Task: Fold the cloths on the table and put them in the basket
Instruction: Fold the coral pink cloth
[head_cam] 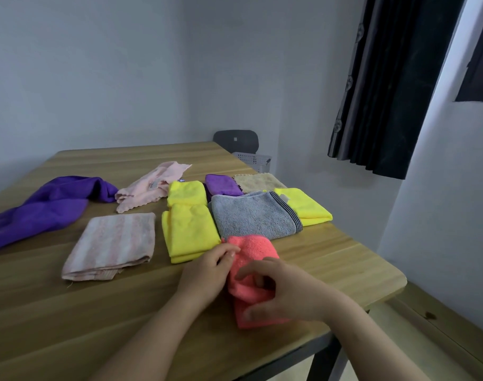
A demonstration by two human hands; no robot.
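One coral cloth point(255, 250) pinched between left hand point(207, 273) and right hand point(288, 292)

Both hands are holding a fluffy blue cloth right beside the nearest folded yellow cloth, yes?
Not quite. The fluffy cloth that the left hand and right hand hold is coral pink, not blue. The head view shows it, right beside the nearest folded yellow cloth.

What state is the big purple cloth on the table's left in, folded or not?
Not folded: the big purple cloth lies loose and rumpled across the wooden table, no squared edges.
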